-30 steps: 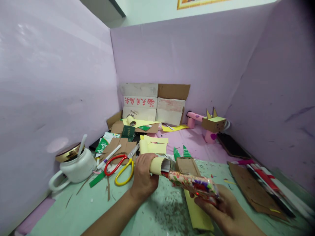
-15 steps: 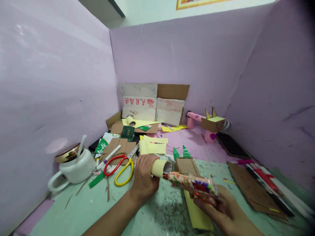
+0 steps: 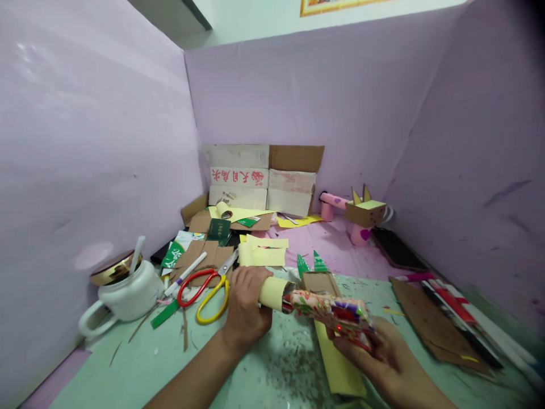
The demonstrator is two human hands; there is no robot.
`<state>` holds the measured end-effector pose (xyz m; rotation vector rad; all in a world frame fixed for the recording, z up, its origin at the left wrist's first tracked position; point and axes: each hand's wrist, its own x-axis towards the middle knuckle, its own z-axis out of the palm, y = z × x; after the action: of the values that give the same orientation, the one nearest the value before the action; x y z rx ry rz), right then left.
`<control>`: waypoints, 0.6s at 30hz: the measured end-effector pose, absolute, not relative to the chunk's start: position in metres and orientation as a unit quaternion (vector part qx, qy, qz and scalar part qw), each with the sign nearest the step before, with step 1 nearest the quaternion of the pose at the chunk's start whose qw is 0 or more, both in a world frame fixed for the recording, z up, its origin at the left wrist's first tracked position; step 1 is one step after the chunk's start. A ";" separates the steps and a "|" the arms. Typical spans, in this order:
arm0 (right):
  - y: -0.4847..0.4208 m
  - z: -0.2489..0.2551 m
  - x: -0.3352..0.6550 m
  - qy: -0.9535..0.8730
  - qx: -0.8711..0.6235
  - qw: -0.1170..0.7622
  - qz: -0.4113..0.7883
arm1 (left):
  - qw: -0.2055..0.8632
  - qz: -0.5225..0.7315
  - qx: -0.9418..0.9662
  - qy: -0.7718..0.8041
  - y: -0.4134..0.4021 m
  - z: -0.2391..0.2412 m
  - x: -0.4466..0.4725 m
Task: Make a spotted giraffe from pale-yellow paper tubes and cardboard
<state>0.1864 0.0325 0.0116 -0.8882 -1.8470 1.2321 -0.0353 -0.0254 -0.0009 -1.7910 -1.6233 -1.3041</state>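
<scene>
Your right hand (image 3: 381, 352), closed round the flower-patterned glue gun (image 3: 330, 311) at lower right, has raised its nose from the lower rim to the mouth of the pale-yellow paper tube (image 3: 271, 293), lower centre, which your left hand (image 3: 248, 301) grips. Lower left, a white ceramic mug (image 3: 131, 292) carries a gold lid (image 3: 111, 270). Pale-green tabletop (image 3: 102, 380); lilac walls (image 3: 319, 102).

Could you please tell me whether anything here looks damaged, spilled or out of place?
Yes: dark stains blotch the green mat, lower in view than the yellow tube in the left hand; they look like smudges or a spill, since the mat's left side is cleaner. The gold lid also appears askew on the white pot.
</scene>
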 end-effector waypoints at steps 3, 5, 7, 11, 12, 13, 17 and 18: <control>0.032 0.016 0.185 -0.718 -0.342 0.361 0.487 | 0.202 -0.464 -0.645 -0.573 -0.026 -0.003 -0.036; 0.032 0.018 0.184 -0.715 -0.341 0.361 0.492 | 0.201 -0.463 -0.646 -0.572 -0.026 -0.004 -0.037; 0.032 0.020 0.184 -0.710 -0.337 0.364 0.500 | 0.201 -0.463 -0.647 -0.572 -0.026 -0.004 -0.037; 0.035 0.022 0.185 -0.723 -0.316 0.352 0.504 | 0.200 -0.462 -0.649 -0.570 -0.026 -0.003 -0.037; 0.036 0.022 0.185 -0.729 -0.309 0.346 0.503 | 0.200 -0.462 -0.649 -0.570 -0.026 -0.003 -0.036; 0.036 0.021 0.185 -0.732 -0.306 0.343 0.503 | 0.200 -0.463 -0.649 -0.570 -0.025 -0.003 -0.036; 0.038 0.020 0.185 -0.724 -0.313 0.358 0.499 | 0.203 -0.466 -0.648 -0.567 -0.024 -0.003 -0.036; 0.039 0.020 0.185 -0.732 -0.307 0.354 0.494 | 0.204 -0.466 -0.648 -0.567 -0.024 -0.003 -0.036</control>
<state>0.1850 0.0386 0.0200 -0.7941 -1.8933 1.2765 -0.0360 -0.0241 -0.0034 -1.8067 -1.5823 -1.2996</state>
